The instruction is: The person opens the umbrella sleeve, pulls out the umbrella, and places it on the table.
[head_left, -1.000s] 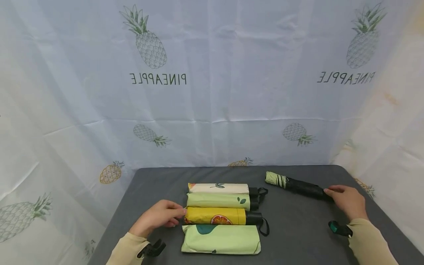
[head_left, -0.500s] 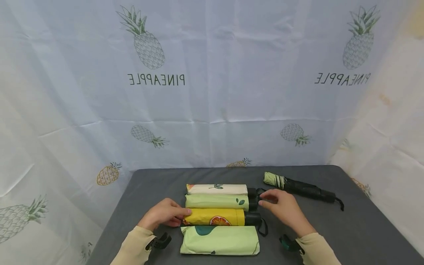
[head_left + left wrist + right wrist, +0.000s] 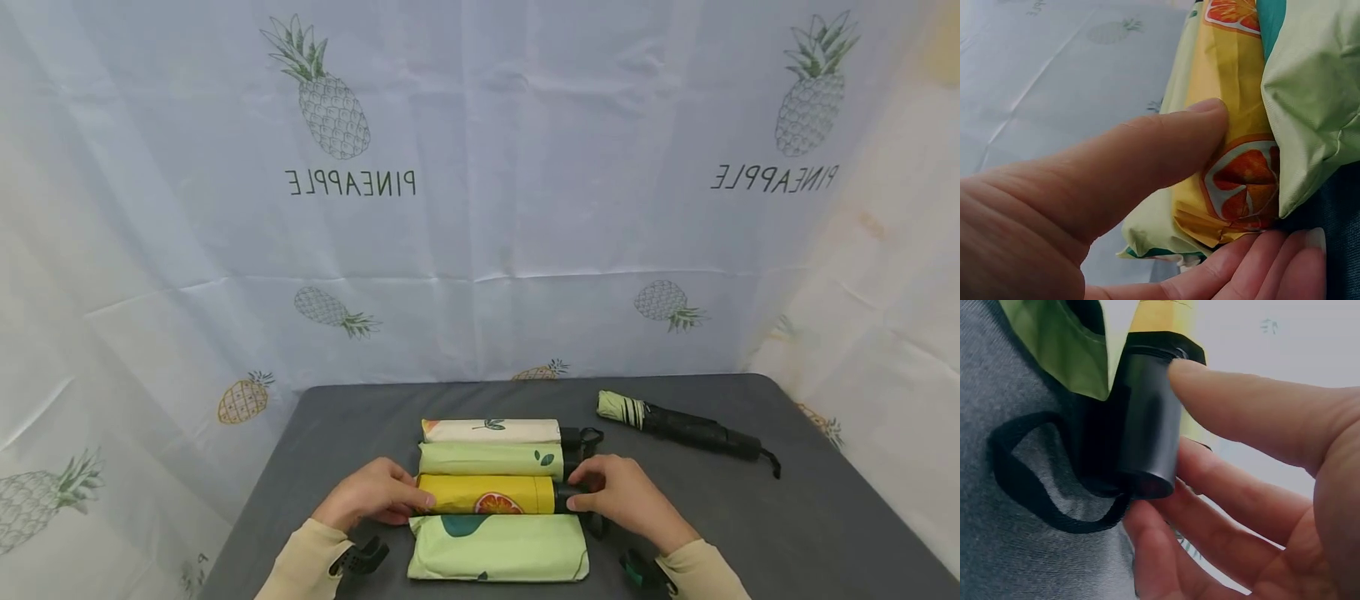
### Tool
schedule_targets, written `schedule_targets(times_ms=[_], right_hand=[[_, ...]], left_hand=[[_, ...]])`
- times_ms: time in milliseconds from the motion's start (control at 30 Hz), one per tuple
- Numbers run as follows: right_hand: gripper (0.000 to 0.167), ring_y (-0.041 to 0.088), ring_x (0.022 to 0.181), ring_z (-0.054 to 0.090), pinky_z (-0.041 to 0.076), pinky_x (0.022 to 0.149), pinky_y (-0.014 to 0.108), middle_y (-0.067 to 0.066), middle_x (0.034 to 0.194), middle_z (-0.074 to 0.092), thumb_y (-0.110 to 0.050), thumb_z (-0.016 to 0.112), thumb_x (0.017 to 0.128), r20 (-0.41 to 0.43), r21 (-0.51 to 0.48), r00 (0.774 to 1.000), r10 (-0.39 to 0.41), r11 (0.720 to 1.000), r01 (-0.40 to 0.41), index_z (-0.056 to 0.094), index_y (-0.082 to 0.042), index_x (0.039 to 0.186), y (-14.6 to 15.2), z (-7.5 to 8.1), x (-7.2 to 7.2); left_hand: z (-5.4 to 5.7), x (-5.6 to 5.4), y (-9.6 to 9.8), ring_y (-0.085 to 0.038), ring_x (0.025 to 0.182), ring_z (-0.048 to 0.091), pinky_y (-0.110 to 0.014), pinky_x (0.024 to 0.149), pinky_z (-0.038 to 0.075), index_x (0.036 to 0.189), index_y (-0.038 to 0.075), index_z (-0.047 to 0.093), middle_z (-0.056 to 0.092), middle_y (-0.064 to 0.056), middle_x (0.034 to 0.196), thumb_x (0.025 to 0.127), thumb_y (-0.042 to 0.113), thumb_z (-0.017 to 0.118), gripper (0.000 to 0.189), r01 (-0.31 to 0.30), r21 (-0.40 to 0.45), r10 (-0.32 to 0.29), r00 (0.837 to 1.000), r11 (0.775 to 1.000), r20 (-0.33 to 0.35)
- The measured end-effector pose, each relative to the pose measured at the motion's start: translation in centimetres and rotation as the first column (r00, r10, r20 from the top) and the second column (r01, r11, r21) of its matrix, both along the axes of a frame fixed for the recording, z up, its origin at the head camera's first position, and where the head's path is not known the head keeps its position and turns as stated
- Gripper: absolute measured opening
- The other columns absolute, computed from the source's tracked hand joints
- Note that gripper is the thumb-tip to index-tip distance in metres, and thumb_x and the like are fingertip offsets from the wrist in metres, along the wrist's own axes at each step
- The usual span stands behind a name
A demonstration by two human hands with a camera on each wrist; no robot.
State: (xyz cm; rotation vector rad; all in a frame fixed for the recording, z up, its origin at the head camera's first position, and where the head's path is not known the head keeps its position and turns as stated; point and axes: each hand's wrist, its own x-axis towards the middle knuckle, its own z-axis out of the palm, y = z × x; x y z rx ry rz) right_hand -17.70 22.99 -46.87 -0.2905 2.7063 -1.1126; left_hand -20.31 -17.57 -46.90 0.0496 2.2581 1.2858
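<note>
A folded yellow umbrella (image 3: pixel 480 493) with orange-slice prints lies crosswise on the grey table, its black handle (image 3: pixel 1150 425) to the right. My left hand (image 3: pixel 378 493) holds its left end: the thumb (image 3: pixel 1191 128) lies on the yellow cloth, the other fingers at the tip. At the other end my right hand (image 3: pixel 626 500) grips the handle between thumb (image 3: pixel 1229 394) and fingers, with the black wrist strap (image 3: pixel 1022 481) hanging loose. Behind it, side by side, lie a light green umbrella (image 3: pixel 487 459) and a cream umbrella (image 3: pixel 487 430). A flat light green cloth sleeve (image 3: pixel 498 550) lies in front.
A black umbrella (image 3: pixel 690 427) with a striped green end lies slanted at the back right of the grey table (image 3: pixel 750 517). A white curtain (image 3: pixel 480 208) with pineapple prints hangs behind and along both sides.
My right hand has left the black umbrella, moved left past the green umbrella's handle, and come down to the yellow umbrella's handle. My left hand's thumb has shifted onto the yellow umbrella's left end.
</note>
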Motion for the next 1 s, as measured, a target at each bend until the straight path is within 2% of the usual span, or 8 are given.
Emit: schedule_targets(times_ms=[133,300,567,800,1000], right_hand=[[0.034,0.02,0.071,0.056,0.047,0.058,0.033,0.001,0.087,0.065,-0.025,0.093,0.085,0.015,0.016,1.0,0.015,1.0,-0.016,0.081,-0.014,0.115,0.06,-0.32,-0.11],[0.034,0.02,0.072,0.057,0.048,0.059,0.035,0.001,0.088,0.067,-0.019,0.093,0.083,0.03,0.026,1.0,0.002,1.0,-0.003,0.08,-0.014,0.115,-0.16,-0.25,-0.23],[0.034,0.019,0.076,0.059,0.051,0.062,0.036,0.001,0.094,0.07,-0.013,0.094,0.082,0.041,0.031,0.999,-0.007,0.999,0.006,0.08,-0.014,0.113,-0.39,-0.11,-0.45],[0.035,0.018,0.08,0.059,0.052,0.066,0.035,0.0,0.098,0.071,-0.013,0.095,0.08,0.051,0.042,0.999,-0.011,0.999,0.009,0.081,-0.015,0.112,-0.37,-0.13,-0.42],[0.034,0.018,0.082,0.059,0.052,0.068,0.035,-0.001,0.101,0.072,-0.016,0.094,0.082,0.037,0.021,0.999,0.012,1.0,-0.012,0.081,-0.016,0.113,0.33,0.4,-0.18]], left_hand=[[-0.04,-0.13,0.12,-0.018,0.085,0.075,-0.039,0.078,0.069,0.101,0.003,0.083,0.079,-0.005,0.095,0.09,0.024,0.088,0.024,0.007,0.004,-0.007,1.0,1.0,-0.013],[0.04,-0.21,0.02,-0.017,0.079,0.071,-0.037,0.074,0.068,0.087,0.007,0.078,0.074,-0.004,0.085,0.089,0.024,0.089,0.021,0.03,0.014,-0.03,0.999,0.999,-0.021],[-0.24,-0.17,-0.01,-0.016,0.078,0.072,-0.038,0.075,0.069,0.099,0.001,0.078,0.074,-0.006,0.091,0.087,0.02,0.09,0.025,0.024,0.038,-0.024,1.0,0.999,0.006],[-0.22,0.05,-0.04,-0.014,0.073,0.07,-0.034,0.07,0.069,0.093,0.002,0.077,0.072,-0.004,0.086,0.088,0.019,0.089,0.022,0.055,0.051,-0.055,0.999,0.997,-0.003],[0.45,0.17,-0.12,-0.014,0.074,0.07,-0.033,0.071,0.068,0.091,0.003,0.074,0.071,-0.003,0.086,0.089,0.021,0.088,0.022,0.074,0.073,-0.074,0.997,0.995,-0.011]])
